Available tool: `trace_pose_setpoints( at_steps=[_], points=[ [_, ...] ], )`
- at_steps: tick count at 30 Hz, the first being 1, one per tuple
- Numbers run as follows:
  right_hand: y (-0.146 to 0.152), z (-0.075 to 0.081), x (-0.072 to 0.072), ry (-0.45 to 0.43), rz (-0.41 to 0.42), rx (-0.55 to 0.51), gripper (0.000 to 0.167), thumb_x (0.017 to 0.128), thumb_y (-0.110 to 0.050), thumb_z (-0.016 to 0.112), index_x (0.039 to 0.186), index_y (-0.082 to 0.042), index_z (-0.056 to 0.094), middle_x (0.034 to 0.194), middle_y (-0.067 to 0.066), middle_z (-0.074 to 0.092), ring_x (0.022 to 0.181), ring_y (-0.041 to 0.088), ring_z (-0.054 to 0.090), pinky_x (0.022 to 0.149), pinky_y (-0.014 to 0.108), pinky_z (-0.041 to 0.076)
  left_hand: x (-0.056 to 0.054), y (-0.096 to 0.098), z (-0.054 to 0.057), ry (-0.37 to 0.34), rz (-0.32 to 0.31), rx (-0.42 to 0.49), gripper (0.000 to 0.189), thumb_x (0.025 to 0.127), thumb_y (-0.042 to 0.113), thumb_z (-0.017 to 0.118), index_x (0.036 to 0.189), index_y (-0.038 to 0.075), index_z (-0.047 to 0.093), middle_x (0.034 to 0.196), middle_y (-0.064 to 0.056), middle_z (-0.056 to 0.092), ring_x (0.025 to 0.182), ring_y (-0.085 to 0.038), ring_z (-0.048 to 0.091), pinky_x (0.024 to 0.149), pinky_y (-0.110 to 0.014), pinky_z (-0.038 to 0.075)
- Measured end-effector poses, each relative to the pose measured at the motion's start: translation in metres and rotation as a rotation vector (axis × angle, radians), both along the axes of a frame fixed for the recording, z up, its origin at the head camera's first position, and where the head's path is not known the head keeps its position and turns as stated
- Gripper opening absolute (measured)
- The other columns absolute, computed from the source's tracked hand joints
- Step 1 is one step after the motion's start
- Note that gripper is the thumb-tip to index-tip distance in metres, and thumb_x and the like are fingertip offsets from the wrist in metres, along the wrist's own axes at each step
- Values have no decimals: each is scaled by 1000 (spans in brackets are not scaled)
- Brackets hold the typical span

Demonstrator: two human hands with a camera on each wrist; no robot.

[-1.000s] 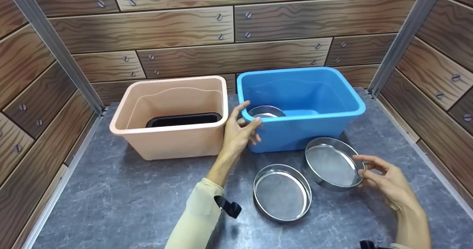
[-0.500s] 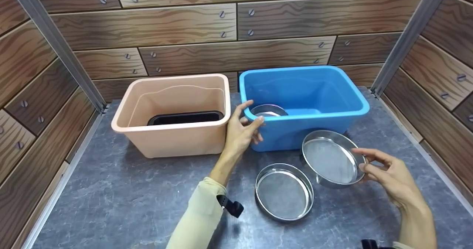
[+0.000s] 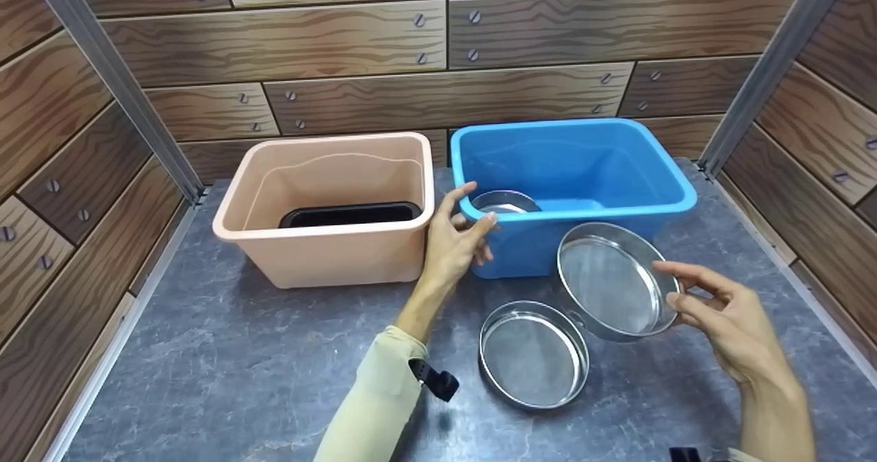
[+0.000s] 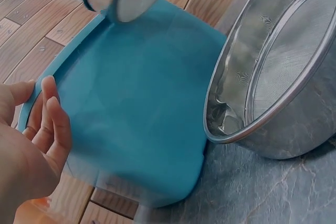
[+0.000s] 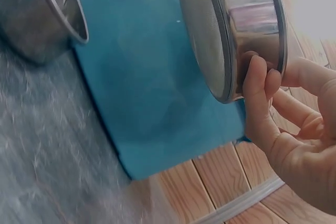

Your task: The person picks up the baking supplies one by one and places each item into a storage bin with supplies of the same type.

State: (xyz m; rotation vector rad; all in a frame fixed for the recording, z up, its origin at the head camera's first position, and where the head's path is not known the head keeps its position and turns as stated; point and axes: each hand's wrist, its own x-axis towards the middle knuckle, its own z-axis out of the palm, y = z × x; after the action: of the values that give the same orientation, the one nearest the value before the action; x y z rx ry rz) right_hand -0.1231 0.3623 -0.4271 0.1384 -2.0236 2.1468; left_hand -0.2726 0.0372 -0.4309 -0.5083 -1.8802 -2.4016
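In the head view my right hand [image 3: 726,321] pinches the right rim of a round metal sieve [image 3: 610,284]. That sieve is tilted and raised off the table, in front of the blue bin [image 3: 541,242]. My left hand [image 3: 453,239] grips the blue bin's front left corner, thumb and fingers over its rim. A second sieve [image 3: 534,359] lies flat on the table below the raised one. Inside the blue bin, near its left side, sits another sieve [image 3: 505,201], partly hidden by the front wall. The right wrist view shows my fingertips [image 5: 255,72] on the held sieve's side wall.
Left of the blue bin stands a peach bin [image 3: 336,260] holding a black tray-like object [image 3: 353,214], mostly hidden. Wood-patterned walls [image 3: 356,44] enclose the grey marbled table [image 3: 226,373] at the back and both sides.
My right hand has lifted the sieve up off the table toward the blue bin's front, tilting it more. My left hand keeps its grip on the bin's corner. The whole view has shifted slightly.
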Motion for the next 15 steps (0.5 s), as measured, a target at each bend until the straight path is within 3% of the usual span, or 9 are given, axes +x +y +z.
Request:
trace_pose_setpoints(
  at_steps=[15],
  points=[
    [-23, 19, -8, 42, 23, -33, 43, 95, 19, 59, 137, 18, 54, 103, 13, 57, 79, 17, 73, 71, 30, 64, 4, 2, 6, -66, 35, -34, 61, 94, 6, 76, 149, 11, 50, 84, -17, 77, 41, -14, 58, 38, -22, 44]
  ],
)
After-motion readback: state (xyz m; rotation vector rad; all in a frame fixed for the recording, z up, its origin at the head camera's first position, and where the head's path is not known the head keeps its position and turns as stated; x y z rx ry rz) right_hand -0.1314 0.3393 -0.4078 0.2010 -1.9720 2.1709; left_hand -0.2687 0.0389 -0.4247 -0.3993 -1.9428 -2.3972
